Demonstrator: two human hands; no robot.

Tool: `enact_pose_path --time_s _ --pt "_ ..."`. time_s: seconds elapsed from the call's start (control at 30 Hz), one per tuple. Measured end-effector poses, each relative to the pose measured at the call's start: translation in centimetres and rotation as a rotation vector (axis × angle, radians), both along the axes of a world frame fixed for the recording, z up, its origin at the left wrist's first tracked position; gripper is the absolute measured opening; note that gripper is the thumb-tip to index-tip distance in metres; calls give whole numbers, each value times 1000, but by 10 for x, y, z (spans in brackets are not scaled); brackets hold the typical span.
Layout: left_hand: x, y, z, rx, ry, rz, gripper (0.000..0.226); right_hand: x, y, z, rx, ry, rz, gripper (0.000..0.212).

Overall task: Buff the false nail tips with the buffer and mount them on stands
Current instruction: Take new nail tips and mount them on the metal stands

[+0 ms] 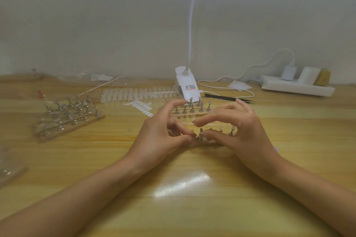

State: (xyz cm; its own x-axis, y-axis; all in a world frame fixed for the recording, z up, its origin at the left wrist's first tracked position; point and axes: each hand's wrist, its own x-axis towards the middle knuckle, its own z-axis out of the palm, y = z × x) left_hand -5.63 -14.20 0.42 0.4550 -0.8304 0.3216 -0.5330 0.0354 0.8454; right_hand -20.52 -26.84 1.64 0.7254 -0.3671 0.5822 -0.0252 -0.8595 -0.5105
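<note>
My left hand (163, 134) and my right hand (237, 131) meet at mid-table over a clear base with small metal nail stands (192, 109). Both hands pinch at one stand (199, 137) in the front row; thumb and fingertips close around it. Whether a nail tip sits between the fingers is too small to tell. A strip of white false nail tips (134, 93) lies behind, with loose tips (141, 106) beside it. A small strip of purple (275, 149) peeks out from under my right wrist.
A second base of metal stands (69, 115) sits at the left. A white lamp base (185, 86) with its cable stands behind the hands. Black tweezers (227, 98), a power strip (296, 86) and plastic bags (81, 76) lie along the wall.
</note>
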Motion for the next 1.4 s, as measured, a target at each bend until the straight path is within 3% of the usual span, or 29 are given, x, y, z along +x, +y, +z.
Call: enact_pose_path --time_s 0.27,0.33,0.47,0.6,0.73,0.97,1.4 --pt "1 0 -1 12 0 -7 68 6 1 -4 -214 -19 -4 20" --pt "2 1 -1 22 24 -16 67 0 -1 -1 -292 -34 86 21" --pt "3 3 1 20 38 -29 62 -12 0 -5 -421 166 354 14" --pt "9 7 2 -4 56 -29 56 -14 -1 -1 -277 311 360 3" --pt "10 8 1 -29 18 -28 51 -16 -13 7 -151 438 361 15" --pt "5 5 -1 -4 -46 -120 65 -20 -18 20 -144 464 339 19" --pt "3 6 0 -3 -70 -103 59 -20 -8 21 -243 549 232 14"
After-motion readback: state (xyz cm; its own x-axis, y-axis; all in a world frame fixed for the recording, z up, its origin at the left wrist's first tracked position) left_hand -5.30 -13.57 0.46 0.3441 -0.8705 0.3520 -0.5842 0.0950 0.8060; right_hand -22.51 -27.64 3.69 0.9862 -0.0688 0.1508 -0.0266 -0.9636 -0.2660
